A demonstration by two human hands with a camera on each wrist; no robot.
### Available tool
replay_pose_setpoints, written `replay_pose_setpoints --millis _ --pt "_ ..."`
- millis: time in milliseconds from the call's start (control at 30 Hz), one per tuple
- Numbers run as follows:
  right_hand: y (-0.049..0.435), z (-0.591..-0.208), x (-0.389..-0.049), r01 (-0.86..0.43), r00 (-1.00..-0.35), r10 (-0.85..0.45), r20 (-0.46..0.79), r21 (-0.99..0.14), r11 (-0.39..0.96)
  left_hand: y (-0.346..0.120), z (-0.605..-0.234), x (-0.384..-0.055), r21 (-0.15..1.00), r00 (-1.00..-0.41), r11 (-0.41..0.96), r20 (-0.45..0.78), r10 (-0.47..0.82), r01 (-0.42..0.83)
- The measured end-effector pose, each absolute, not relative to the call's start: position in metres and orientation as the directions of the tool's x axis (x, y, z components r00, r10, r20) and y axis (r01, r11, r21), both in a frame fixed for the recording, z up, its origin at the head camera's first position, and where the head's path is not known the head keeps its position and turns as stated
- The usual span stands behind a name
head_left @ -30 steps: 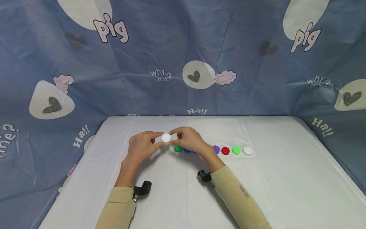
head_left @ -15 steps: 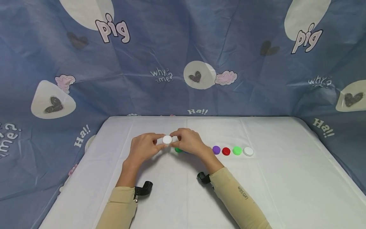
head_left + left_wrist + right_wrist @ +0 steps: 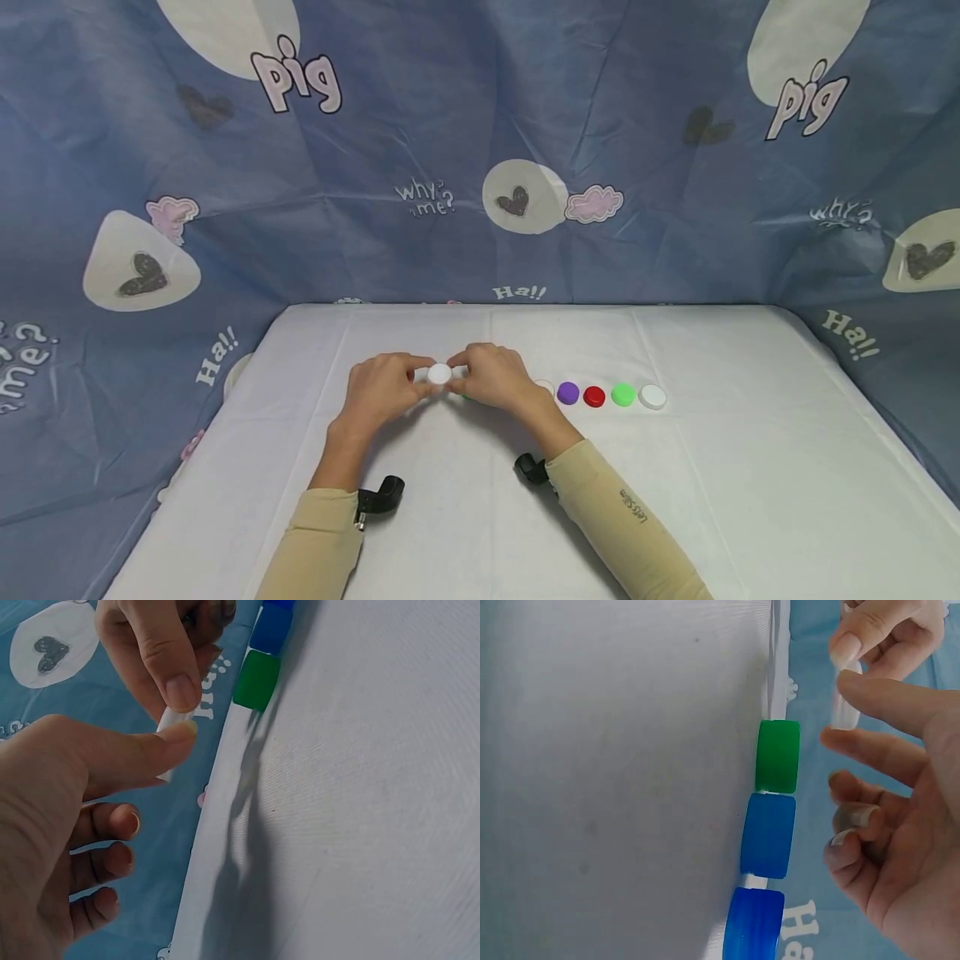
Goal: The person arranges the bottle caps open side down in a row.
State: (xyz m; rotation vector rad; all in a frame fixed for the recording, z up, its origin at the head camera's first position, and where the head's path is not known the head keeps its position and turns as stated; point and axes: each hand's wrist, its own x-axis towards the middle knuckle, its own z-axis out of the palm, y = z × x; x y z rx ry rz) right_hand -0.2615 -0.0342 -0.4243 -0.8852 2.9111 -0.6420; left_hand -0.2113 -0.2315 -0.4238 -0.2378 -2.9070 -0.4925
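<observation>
Between the two hands, a round white bottle cap (image 3: 439,374) is held off the table; its thin edge faces the right wrist view. My left hand (image 3: 382,387) pinches it from the left between thumb and forefinger, the other fingers loosely curled. From the opposite side, thumb and forefinger of my right hand (image 3: 491,379) grip it too. Close by on the table, a green cap (image 3: 778,756) starts a row, followed by a blue cap (image 3: 768,836) and a darker blue one (image 3: 754,926). In the head view the right hand mostly hides these three.
The row continues rightward with a partly hidden white cap (image 3: 546,385), a purple cap (image 3: 567,393), a red cap (image 3: 594,397), a light green cap (image 3: 623,395) and another white cap (image 3: 652,397). A white cloth (image 3: 750,467) covers the table; a printed blue curtain (image 3: 637,250) hangs behind.
Both hands have come slightly down in the head view with the white cap between them. The right hand now covers more of the green and blue caps and uncovers part of a white one.
</observation>
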Motion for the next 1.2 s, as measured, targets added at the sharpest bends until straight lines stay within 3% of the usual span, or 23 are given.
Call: replay_pose_setpoints --millis 667,1200 --pt "-0.037 -0.428 -0.259 -0.536 -0.825 -0.564 0.010 -0.328 0.778 -0.225 -0.433 -0.214 0.266 -0.983 0.952 0.145 0.117 0.152" --pt "-0.042 -0.430 -0.256 -0.554 -0.827 -0.562 0.012 -0.185 0.812 -0.221 -0.439 -0.216 0.216 -0.990 0.970 0.103 0.094 0.114"
